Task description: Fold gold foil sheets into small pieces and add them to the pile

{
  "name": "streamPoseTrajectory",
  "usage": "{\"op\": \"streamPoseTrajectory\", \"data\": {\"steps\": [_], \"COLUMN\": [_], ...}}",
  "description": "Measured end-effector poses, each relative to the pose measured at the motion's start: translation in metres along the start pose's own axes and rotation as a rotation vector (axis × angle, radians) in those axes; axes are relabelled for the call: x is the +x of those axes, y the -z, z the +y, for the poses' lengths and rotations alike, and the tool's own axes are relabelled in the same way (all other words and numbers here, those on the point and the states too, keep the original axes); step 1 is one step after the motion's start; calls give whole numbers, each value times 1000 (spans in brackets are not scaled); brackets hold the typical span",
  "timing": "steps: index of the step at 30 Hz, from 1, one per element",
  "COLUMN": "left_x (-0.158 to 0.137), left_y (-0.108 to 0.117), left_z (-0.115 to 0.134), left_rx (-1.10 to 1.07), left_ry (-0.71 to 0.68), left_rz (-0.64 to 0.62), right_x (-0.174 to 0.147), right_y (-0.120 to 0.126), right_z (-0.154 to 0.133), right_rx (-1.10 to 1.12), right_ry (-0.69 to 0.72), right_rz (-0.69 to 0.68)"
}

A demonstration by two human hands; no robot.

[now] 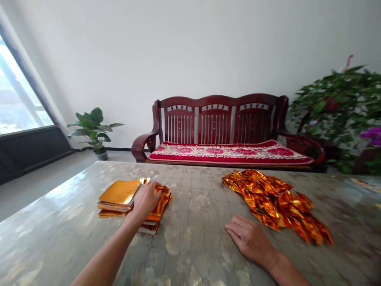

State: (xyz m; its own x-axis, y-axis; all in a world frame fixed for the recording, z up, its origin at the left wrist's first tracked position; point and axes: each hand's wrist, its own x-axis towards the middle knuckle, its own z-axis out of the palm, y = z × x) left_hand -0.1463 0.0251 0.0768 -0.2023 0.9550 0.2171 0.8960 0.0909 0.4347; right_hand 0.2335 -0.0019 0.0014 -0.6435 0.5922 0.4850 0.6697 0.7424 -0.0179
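Note:
My left hand (145, 198) is over the right-hand stack of gold foil paper (158, 210), its fingers curled onto the top sheets, and parts of them are hidden. Just left of it lies another stack of square gold foil sheets (120, 192), with uneven edges. My right hand (248, 239) rests on the tabletop, fingers bent and held together, with nothing visible in them. Close beyond it and to the right spreads a heap of folded, pointed gold foil pieces (266, 194). The hand and the heap are apart.
The table (190, 242) has a shiny patterned cover. Behind it stands a dark red wooden bench (214, 123) with a red and white floral seat cover (226, 153). A potted plant (95, 131) is at the left, and leafy plants (342, 111) are at the right.

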Motion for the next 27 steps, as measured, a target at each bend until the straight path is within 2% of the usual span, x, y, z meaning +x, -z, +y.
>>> {"op": "streamPoseTrajectory", "data": {"steps": [5, 11, 21, 27], "left_x": [2, -1, -13, -18], "left_y": [-6, -9, -10, -2], "left_z": [-28, -27, -21, -16], "left_rx": [238, 348, 396, 351], "left_ry": [37, -24, -62, -102], "left_rz": [-113, -192, -156, -117], "right_x": [0, -1, -3, -3], "right_y": [-2, -3, -4, -4], "right_z": [1, 0, -1, -2], "right_rx": [-4, 19, 52, 62], "right_ry": [-22, -47, -81, -115], "right_rz": [-18, 1, -21, -64]}}
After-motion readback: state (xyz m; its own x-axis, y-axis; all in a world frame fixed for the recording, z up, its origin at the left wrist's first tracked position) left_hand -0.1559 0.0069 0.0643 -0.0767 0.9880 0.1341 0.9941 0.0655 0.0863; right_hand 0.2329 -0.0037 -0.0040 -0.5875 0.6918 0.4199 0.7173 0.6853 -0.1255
